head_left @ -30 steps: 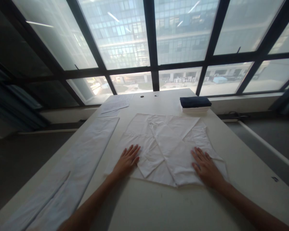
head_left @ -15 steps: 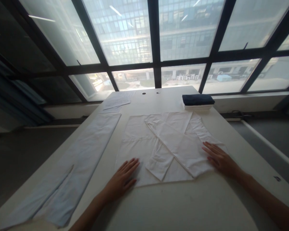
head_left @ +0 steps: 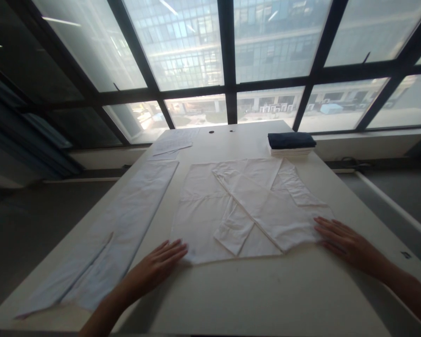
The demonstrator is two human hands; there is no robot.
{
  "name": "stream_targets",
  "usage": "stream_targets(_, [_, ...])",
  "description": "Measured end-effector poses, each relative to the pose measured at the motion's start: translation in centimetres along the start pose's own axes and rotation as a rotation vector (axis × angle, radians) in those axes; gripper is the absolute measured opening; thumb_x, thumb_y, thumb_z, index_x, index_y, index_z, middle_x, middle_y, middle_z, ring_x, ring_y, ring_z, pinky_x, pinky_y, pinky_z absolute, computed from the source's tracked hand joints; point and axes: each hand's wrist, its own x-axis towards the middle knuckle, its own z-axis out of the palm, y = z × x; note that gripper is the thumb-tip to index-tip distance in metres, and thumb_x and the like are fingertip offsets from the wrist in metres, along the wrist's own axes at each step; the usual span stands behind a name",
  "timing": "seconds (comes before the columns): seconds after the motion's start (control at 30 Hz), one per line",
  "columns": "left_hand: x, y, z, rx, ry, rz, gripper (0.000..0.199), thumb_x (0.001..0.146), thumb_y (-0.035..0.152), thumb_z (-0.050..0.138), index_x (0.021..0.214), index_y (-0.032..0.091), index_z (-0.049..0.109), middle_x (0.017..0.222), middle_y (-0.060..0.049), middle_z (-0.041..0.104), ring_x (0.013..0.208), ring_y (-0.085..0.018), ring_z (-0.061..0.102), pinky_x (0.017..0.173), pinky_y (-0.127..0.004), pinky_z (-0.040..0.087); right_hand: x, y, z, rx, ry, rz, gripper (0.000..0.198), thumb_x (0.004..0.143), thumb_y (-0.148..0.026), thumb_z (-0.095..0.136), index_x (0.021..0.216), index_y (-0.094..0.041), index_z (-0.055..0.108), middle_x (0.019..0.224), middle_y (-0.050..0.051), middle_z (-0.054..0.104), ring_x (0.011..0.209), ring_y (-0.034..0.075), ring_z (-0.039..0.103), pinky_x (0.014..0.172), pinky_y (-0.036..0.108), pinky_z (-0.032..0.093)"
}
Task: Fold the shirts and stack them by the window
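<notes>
A white long-sleeved garment (head_left: 203, 215) lies flat on the white table (head_left: 252, 295), its sleeves folded in across the body. I cannot tell whether it is a shirt or a jacket. My left hand (head_left: 163, 262) rests palm down at its near left corner, fingers stretched out. At the near right corner lies my right hand (head_left: 344, 241), also flat with fingers extended, touching the cloth's edge. Left of the garment, a pair of white trousers (head_left: 133, 201) is spread lengthwise, close to my left forearm.
Sheets of paper (head_left: 173, 144) lie at the table's far left. A stack of folded cloth, dark blue (head_left: 291, 140) over white (head_left: 291, 152), sits at the far right. A small dark mark (head_left: 406, 255) shows near the right edge. Large windows (head_left: 270, 42) stand behind.
Both hands have slid outward along the garment, the left toward its left corner, the right toward its right edge. The folded sleeve at right is now more exposed. The view has shifted slightly.
</notes>
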Motion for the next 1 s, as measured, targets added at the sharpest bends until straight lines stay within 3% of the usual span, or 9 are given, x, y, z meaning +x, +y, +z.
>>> stream_targets(0.13, [0.0, 0.0, -0.3, 0.002, -0.053, -0.069, 0.060, 0.100, 0.010, 0.042, 0.156, 0.034, 0.037, 0.148, -0.002, 0.056, 0.136, -0.021, 0.053, 0.114, -0.042, 0.043, 0.7, 0.0, -0.4, -0.023, -0.024, 0.006, 0.058, 0.096, -0.011, 0.041, 0.150, -0.031, 0.048, 0.150, 0.006, 0.053, 0.134, 0.025, 0.054, 0.108, 0.045, 0.047])
stream_targets(0.27, [0.8, -0.2, 0.0, 0.031, 0.036, -0.108, 0.057, 0.099, 0.013, 0.047, 0.153, 0.031, 0.042, 0.143, -0.006, 0.060, 0.131, -0.021, 0.057, 0.116, -0.044, 0.040, 1.9, -0.5, -0.6, -0.036, 0.006, 0.035, 0.061, 0.091, -0.005, 0.038, 0.147, -0.028, 0.051, 0.148, 0.008, 0.055, 0.133, 0.026, 0.054, 0.107, 0.047, 0.047])
stream_targets(0.37, [1.6, 0.1, 0.6, 0.081, 0.139, -0.111, 0.048, 0.099, 0.022, 0.055, 0.147, 0.026, 0.050, 0.135, -0.007, 0.066, 0.126, -0.021, 0.060, 0.120, -0.049, 0.032, 2.1, -0.7, -0.2, 0.003, 0.078, 0.045, 0.053, 0.090, -0.007, 0.043, 0.137, -0.026, 0.060, 0.139, 0.009, 0.062, 0.126, 0.026, 0.059, 0.104, 0.045, 0.049])
stream_targets(0.5, [2.5, 0.6, 1.0, 0.107, 0.244, -0.086, 0.045, 0.095, 0.030, 0.064, 0.138, 0.022, 0.055, 0.124, -0.009, 0.069, 0.121, -0.022, 0.062, 0.121, -0.049, 0.031, 1.7, -0.4, 0.5, 0.041, 0.180, 0.059, 0.033, 0.091, -0.014, 0.050, 0.116, -0.026, 0.069, 0.122, 0.008, 0.070, 0.113, 0.026, 0.065, 0.095, 0.042, 0.052])
stream_targets(0.7, [3.7, 1.4, 1.3, 0.105, 0.319, -0.037, 0.043, 0.094, 0.019, 0.061, 0.137, 0.022, 0.055, 0.118, -0.008, 0.070, 0.118, -0.022, 0.063, 0.119, -0.050, 0.032, 1.5, -0.2, 0.9, 0.063, 0.235, 0.091, 0.026, 0.092, -0.019, 0.054, 0.110, -0.026, 0.071, 0.116, 0.008, 0.072, 0.109, 0.026, 0.066, 0.094, 0.042, 0.051])
stream_targets(0.87, [3.4, 1.0, 2.1, 0.085, 0.380, -0.052, 0.036, 0.099, 0.024, 0.053, 0.134, 0.019, 0.058, 0.113, -0.010, 0.070, 0.111, -0.023, 0.065, 0.111, -0.045, 0.043, 1.5, -0.2, 0.9, 0.079, 0.238, 0.110, 0.028, 0.090, -0.016, 0.052, 0.109, -0.026, 0.071, 0.115, 0.008, 0.071, 0.108, 0.026, 0.066, 0.093, 0.042, 0.051])
stream_targets(1.0, [2.2, 0.3, 2.2, -0.024, 0.402, -0.027, 0.022, 0.102, 0.022, 0.050, 0.116, 0.022, 0.067, 0.105, -0.007, 0.073, 0.102, -0.019, 0.068, 0.102, -0.038, 0.050, 1.2, 0.1, 0.6, 0.102, 0.267, 0.110, 0.024, 0.093, -0.019, 0.054, 0.106, -0.026, 0.072, 0.109, 0.008, 0.072, 0.103, 0.025, 0.067, 0.089, 0.041, 0.052])
